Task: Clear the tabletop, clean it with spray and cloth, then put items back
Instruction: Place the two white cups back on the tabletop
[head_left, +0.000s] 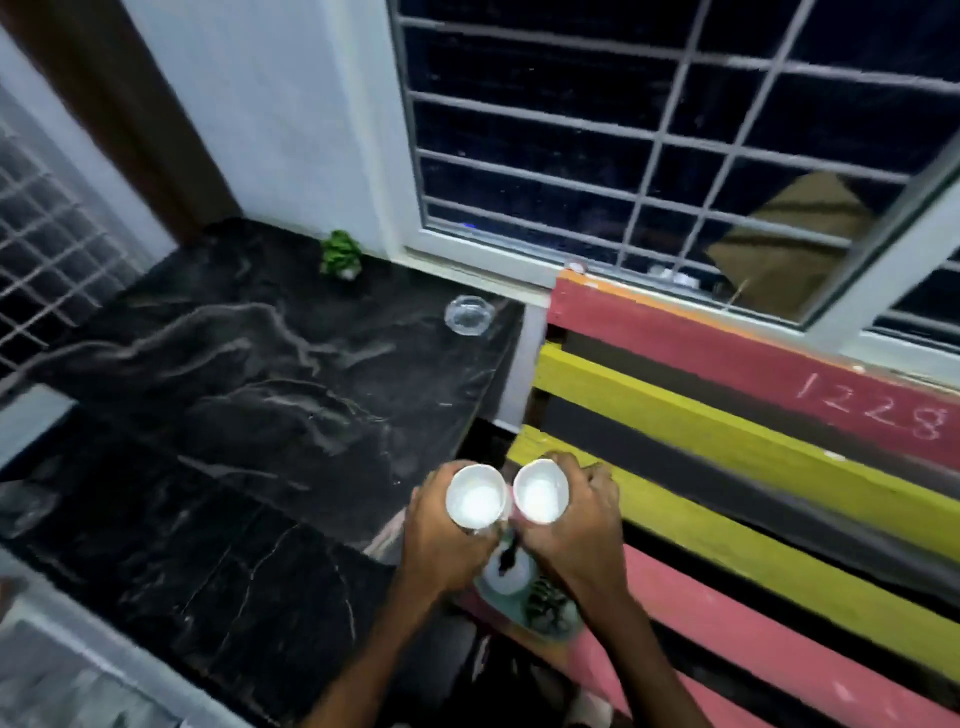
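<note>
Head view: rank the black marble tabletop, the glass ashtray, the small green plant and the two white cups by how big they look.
1. black marble tabletop
2. left white cup and right white cup, alike, nearest the camera
3. glass ashtray and small green plant, too close to rank

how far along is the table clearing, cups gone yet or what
Partly cleared. The left hand grips one white cup and the right hand grips the other white cup, both held off the black marble tabletop. Still on it: a small green plant and a glass ashtray. No spray or cloth shows, so cleaning looks not yet begun.
</note>
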